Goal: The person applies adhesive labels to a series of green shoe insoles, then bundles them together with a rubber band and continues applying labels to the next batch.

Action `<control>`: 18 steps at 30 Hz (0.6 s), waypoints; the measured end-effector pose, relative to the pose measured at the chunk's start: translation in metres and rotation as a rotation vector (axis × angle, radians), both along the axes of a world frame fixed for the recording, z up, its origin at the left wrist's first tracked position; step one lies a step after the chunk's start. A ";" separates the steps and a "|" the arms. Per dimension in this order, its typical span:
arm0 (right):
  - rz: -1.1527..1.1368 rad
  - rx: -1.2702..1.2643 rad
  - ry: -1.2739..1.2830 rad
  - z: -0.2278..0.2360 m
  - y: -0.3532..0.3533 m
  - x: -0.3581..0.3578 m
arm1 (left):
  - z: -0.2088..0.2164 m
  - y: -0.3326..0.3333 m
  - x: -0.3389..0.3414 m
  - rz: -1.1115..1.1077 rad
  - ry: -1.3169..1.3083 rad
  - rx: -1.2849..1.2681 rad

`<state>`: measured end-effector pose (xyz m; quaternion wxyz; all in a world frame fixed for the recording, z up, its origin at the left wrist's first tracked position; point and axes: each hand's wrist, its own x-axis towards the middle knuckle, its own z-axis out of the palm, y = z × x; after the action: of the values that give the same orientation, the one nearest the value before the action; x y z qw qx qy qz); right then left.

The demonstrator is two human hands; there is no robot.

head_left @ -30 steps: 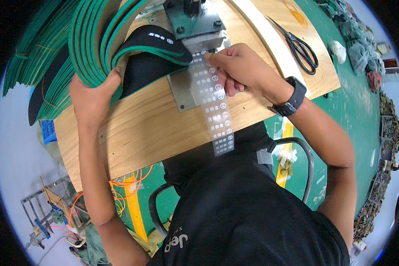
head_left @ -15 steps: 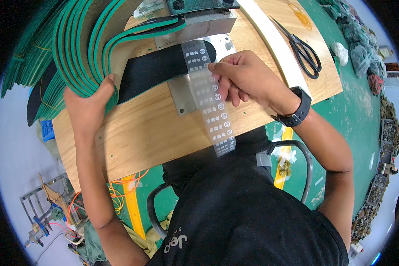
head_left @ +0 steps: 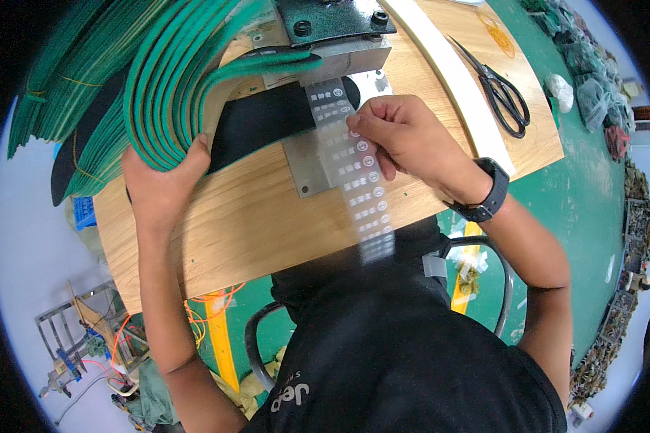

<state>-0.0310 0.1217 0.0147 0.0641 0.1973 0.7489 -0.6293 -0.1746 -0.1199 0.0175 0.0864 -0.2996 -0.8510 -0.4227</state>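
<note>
My left hand (head_left: 165, 186) is wrapped round the near side of a bent stack of green-edged insoles (head_left: 152, 108), thumb on its inner side. A black insole (head_left: 260, 119) lies flat beside it, its rounded end on a metal plate (head_left: 303, 169) below a press block (head_left: 350, 59). Across that end runs a clear label strip (head_left: 372, 191) with white print. My right hand (head_left: 412, 137) pinches the strip's right edge between thumb and fingers, just on the near side of the block. The strip's lower end hangs past the table's near edge, blurred.
Black scissors (head_left: 500, 97) lie at the table's right, beside a curved white strip (head_left: 451, 79). Yellow rubber bands (head_left: 495, 36) are behind them. More bundled green insoles (head_left: 65, 79) fill the far left. A chair's metal armrest (head_left: 509, 289) curves below the table.
My left hand and the bent insole stack have shifted slightly right, nearer the press. The label strip has moved, its lower end now smeared. The whole view has also shifted a little.
</note>
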 end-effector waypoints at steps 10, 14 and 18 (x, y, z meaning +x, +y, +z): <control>-0.026 0.778 0.298 0.031 0.127 0.013 | 0.012 -0.014 -0.031 -0.547 -0.387 0.072; -0.119 0.835 0.740 0.043 0.075 0.036 | 0.032 -0.029 -0.046 -0.458 -0.174 -0.514; 0.651 0.884 0.704 0.082 -0.038 0.101 | 0.031 -0.021 -0.062 -0.517 -0.219 -0.851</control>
<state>0.0705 0.0839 0.0966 -0.0847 -0.2498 0.9350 -0.2371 -0.2363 -0.1404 0.0487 -0.2405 -0.4630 -0.8498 -0.0749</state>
